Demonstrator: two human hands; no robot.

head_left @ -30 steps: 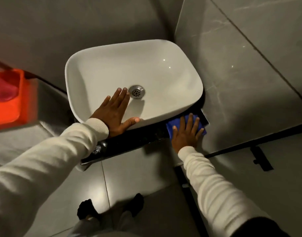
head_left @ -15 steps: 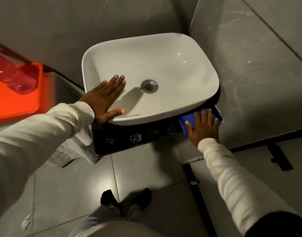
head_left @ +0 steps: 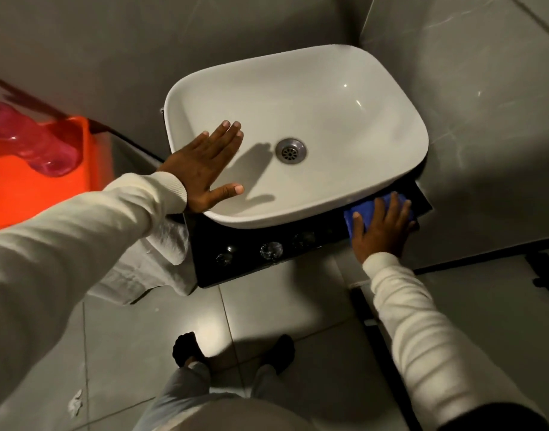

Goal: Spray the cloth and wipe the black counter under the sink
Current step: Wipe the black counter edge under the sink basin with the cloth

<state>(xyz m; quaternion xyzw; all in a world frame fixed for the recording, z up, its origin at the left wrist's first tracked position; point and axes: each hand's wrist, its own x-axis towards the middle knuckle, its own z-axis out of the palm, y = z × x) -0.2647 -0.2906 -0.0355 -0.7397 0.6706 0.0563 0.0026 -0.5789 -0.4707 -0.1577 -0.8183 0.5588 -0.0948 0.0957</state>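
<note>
A white basin [head_left: 329, 98] sits on a glossy black counter [head_left: 245, 241] in a grey-tiled corner. My right hand [head_left: 382, 231] lies flat on a blue cloth [head_left: 358, 214], pressing it onto the counter's right end, just under the basin's rim. My left hand [head_left: 204, 169] rests flat on the basin's near left rim, fingers spread, holding nothing. No spray bottle is in sight.
A white towel [head_left: 161, 253] hangs at the counter's left end. An orange tub [head_left: 33, 181] with a pink bottle [head_left: 33, 141] in it stands at the far left. My feet [head_left: 232, 353] are on the grey floor tiles below the counter. A black floor strip [head_left: 388, 353] runs on the right.
The view has shifted, so the basin sits further right in frame. My left hand slid from the basin's front rim toward its left side. My right hand stays pressed on the cloth.
</note>
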